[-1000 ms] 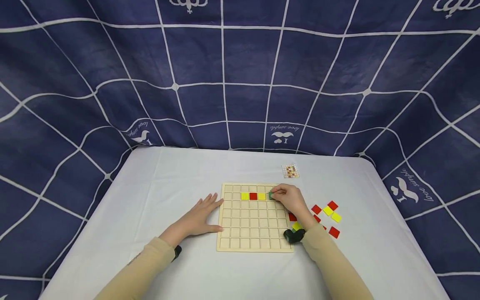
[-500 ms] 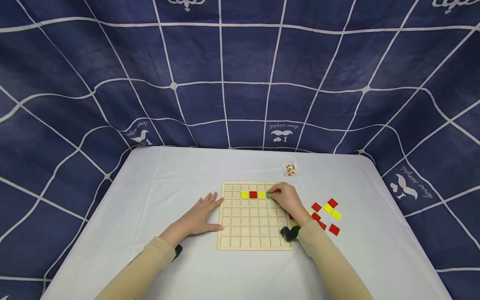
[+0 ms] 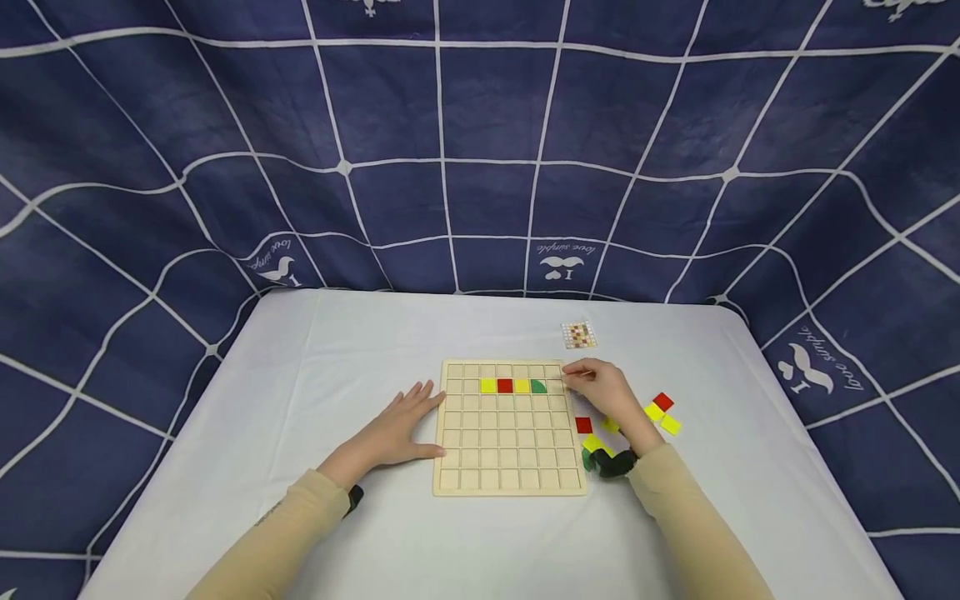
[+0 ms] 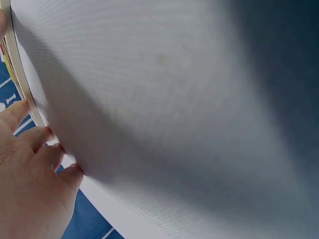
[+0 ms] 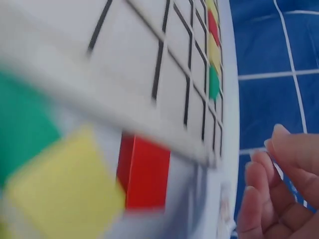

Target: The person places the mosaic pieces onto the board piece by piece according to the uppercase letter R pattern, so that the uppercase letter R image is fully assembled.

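A pale wooden grid board [image 3: 491, 433] lies on the table. In its second row from the far edge sit a yellow square tile [image 3: 488, 386], a red square tile [image 3: 505, 386], another yellow tile [image 3: 522, 386] and a green rounded tile [image 3: 538, 387]. My left hand [image 3: 401, 429] rests at the board's left edge, fingers spread, with thumb and index finger against the rim. My right hand [image 3: 606, 390] hovers by the far right corner of the board. Its fingers bend loosely in the right wrist view, and no tile shows between them.
Right of the board lie loose tiles: a red one [image 3: 583, 425], a green one [image 3: 587, 459], a yellow one [image 3: 671, 425] and several more, partly hidden by the right forearm. A small pattern card [image 3: 578, 335] lies behind the board. A dark blue curtain [image 3: 487, 200] hangs behind the table.
The right hand has let go of the green tile, which now lies in the row beside the yellow one, and has moved right, off the grid. The left hand stays in place.
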### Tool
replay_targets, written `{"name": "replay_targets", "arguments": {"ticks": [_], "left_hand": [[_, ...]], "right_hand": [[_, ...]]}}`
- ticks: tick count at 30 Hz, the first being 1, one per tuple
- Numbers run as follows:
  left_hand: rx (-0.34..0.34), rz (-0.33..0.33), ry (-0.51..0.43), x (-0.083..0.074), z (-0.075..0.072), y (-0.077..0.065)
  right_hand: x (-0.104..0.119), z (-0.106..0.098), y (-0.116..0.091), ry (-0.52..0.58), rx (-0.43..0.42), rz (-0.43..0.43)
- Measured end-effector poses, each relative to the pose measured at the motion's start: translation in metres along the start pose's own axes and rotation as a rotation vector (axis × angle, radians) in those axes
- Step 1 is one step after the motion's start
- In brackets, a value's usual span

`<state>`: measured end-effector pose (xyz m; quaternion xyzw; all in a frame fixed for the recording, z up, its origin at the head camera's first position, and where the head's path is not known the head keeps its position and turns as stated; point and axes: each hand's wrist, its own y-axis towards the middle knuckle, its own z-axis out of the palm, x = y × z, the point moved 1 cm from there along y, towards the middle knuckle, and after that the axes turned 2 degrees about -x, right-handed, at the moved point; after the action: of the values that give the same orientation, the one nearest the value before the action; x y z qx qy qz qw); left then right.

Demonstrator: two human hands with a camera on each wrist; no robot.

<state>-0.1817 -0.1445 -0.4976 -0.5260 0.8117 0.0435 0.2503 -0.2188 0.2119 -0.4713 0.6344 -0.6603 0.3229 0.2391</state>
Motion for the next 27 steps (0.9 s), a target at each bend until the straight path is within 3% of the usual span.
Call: {"name": "replay_targets", "arguments": {"ticks": [5, 11, 27], "left_hand": [[0.004, 0.008, -0.013, -0.001, -0.001, 0.001], [0.005, -0.002, -0.012, 0.000, -0.001, -0.001], [0.007, 0.003, -0.017, 0.000, -0.002, -0.001]], "right_hand": [[-0.013, -0.014, -0.013, -0.037, 0.075, 0.035], [-0.024, -0.011, -0.029, -0.092, 0.168, 0.041], [-0.025, -0.002, -0.039, -0.157, 0.165, 0.049]]}}
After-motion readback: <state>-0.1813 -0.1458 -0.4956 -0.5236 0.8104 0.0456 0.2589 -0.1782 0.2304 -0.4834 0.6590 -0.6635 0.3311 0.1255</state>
